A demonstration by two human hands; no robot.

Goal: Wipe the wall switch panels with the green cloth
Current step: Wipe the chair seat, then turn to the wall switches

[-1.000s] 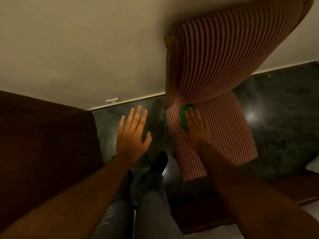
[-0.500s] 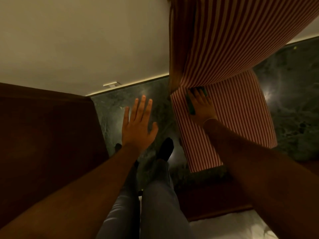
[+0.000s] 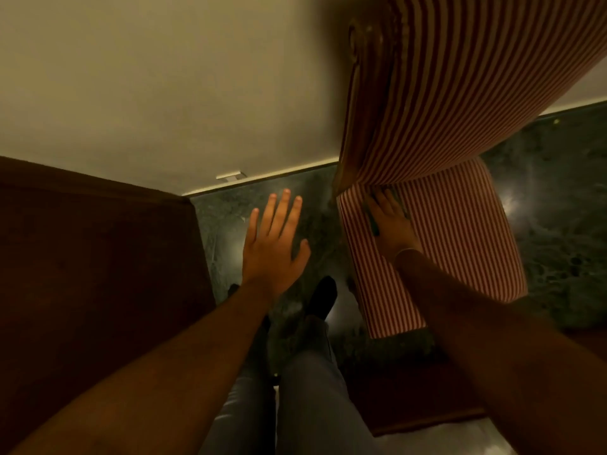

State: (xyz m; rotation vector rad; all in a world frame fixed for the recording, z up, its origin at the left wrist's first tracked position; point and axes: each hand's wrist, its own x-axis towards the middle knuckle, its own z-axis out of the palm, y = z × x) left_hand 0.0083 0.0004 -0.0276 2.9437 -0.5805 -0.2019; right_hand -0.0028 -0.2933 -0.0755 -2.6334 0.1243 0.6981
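1. Right hand (image 3: 392,224) flat on the seat of the striped chair (image 3: 460,244), palm down over the green cloth (image 3: 373,221); only a sliver of green visible at the hand's left edge. Grip on cloth: pressed under palm and fingers, not visibly closed around it.
2. Left hand (image 3: 274,247) in the air above the dark floor (image 3: 558,205), fingers spread wide, nothing in it.
3. No switch panels clearly in view; small pale fitting (image 3: 231,176) low on the wall (image 3: 147,93), too small to identify.
4. Progress, as judged: no wiping of a panel evident. Left to do: lift the cloth, find the panels, wipe them.
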